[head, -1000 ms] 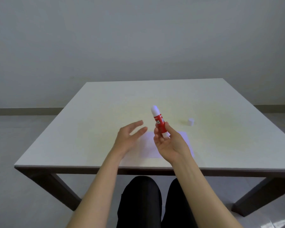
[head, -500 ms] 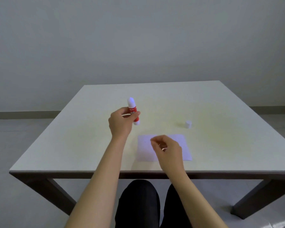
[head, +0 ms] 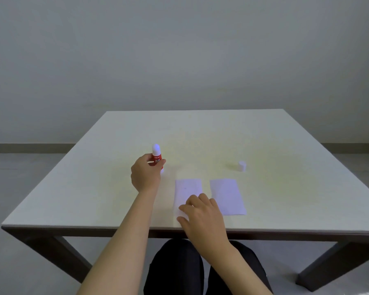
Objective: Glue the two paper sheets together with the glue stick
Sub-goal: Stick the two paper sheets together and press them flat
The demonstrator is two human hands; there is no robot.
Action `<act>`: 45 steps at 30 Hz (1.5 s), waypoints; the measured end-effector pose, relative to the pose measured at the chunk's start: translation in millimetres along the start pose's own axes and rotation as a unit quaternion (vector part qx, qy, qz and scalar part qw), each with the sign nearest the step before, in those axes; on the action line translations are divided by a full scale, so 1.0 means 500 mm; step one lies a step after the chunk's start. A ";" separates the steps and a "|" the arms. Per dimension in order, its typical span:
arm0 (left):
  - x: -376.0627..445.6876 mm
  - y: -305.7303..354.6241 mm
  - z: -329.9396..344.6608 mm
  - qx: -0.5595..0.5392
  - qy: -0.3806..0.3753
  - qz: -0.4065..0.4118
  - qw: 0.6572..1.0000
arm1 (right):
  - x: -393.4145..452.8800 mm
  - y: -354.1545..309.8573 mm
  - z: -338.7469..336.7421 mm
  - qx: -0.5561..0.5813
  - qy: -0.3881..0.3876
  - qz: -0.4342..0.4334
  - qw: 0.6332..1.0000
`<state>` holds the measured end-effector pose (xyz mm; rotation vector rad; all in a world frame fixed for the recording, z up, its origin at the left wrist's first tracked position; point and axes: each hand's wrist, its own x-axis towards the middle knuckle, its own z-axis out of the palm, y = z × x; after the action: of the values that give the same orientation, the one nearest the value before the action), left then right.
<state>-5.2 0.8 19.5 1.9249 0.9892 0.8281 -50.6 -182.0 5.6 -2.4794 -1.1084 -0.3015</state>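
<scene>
My left hand [head: 146,175] grips the red glue stick [head: 157,155], held upright with its white tip up and its base at the table top. Two white paper sheets lie side by side near the front edge with a narrow gap between them. My right hand [head: 202,216] rests on the near end of the left paper sheet [head: 187,189], fingers bent and thumb at its near left corner, hiding that end. The right paper sheet [head: 227,195] lies flat and untouched. The glue stick's white cap [head: 242,166] stands apart, beyond the right sheet.
The white table [head: 200,133] has dark legs, and its front edge runs just below my right hand. My dark-clad knees [head: 179,269] show under the table. A plain grey wall stands behind.
The glue stick passed from my right hand to my left, which carried it left and lowered it toward the table. My right hand dropped onto the paper, and the sheets now lie apart.
</scene>
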 end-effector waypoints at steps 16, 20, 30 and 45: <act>-0.017 -0.020 -0.008 -0.067 0.089 0.069 0.991 | -0.028 -0.023 0.004 -0.088 0.054 -0.063 0.993; -0.059 0.009 -0.044 -0.220 0.190 0.125 0.948 | -0.013 -0.007 -0.014 -0.013 0.171 -0.028 0.985; -0.218 0.028 -0.030 -0.253 -0.160 -0.059 0.952 | 0.038 0.087 -0.104 0.489 0.251 0.341 0.763; -0.206 0.093 -0.030 -0.258 -0.239 -0.088 0.932 | 0.006 0.138 -0.130 0.531 0.161 0.348 0.756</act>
<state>-51.1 -99.8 47.7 1.4526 0.5619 0.4213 0.9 -250.8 45.9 -1.5088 -0.0338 0.1245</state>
